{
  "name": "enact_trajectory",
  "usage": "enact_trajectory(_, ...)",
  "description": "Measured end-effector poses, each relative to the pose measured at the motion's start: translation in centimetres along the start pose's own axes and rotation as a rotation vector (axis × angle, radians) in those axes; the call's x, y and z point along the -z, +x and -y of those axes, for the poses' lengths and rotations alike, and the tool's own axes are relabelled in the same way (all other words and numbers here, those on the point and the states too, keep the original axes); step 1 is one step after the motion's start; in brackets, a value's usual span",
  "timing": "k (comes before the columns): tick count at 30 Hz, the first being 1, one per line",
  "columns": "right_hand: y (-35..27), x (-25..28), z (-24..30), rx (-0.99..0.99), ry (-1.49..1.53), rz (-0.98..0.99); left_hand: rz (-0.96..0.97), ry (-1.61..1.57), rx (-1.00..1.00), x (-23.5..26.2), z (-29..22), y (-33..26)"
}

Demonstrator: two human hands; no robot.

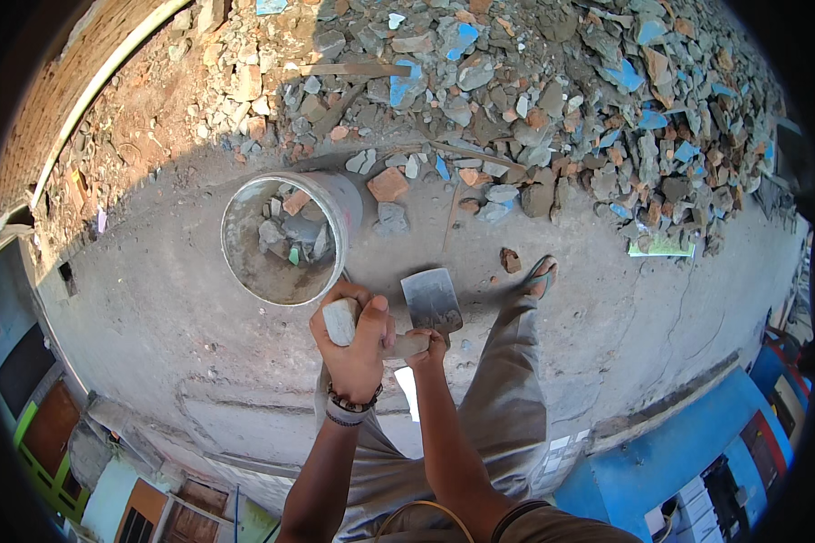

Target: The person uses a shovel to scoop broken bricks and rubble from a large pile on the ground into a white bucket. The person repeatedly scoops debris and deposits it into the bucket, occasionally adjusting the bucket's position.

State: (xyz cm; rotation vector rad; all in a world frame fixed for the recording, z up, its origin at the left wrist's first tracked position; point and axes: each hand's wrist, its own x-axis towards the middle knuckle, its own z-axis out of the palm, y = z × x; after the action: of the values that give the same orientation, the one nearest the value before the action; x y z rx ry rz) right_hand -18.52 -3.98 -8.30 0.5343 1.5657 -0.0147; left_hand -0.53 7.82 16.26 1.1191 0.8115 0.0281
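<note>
My left hand (353,348) grips the pale wooden handle end (340,321) of a hoe. My right hand (426,346) holds the same handle further along, close under the flat grey metal blade (432,301). The blade hangs over the concrete ground, to the right of a grey bucket (346,204). The bucket holds several stones and rubble pieces (290,231). A bead bracelet sits on my left wrist.
A large heap of broken stone, brick and blue shards (552,100) lies beyond the bucket. My sandalled foot (541,276) stands on the concrete at right. A brick wall (54,81) runs along the upper left.
</note>
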Motion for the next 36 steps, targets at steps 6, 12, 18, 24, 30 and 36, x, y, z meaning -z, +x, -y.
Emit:
enact_trajectory(6,8.3,-4.4,-7.6,0.043,0.003,0.009,0.046,0.110,-0.008,-2.6,-2.3,10.8)
enact_trajectory(12,12.2,-16.9,-15.8,-0.021,-0.085,0.197,0.329,0.210,-0.190,-4.7,-7.8,17.9)
enact_trajectory(18,11.8,-22.3,-16.5,-0.064,-0.198,0.263,0.118,0.128,-0.313,-6.0,-8.9,13.7)
enact_trajectory(24,6.4,-18.3,-10.7,-0.403,-0.149,0.246,0.327,0.120,-0.440,-4.0,-5.5,3.4)
enact_trajectory(30,-5.8,-15.8,-13.6,-0.258,-0.250,0.217,0.217,-0.055,-0.410,-0.6,-14.0,-3.7)
enact_trajectory(36,-20.7,-9.9,-24.1,-0.040,-0.532,0.207,0.136,0.028,-0.548,13.9,-27.5,-11.4)
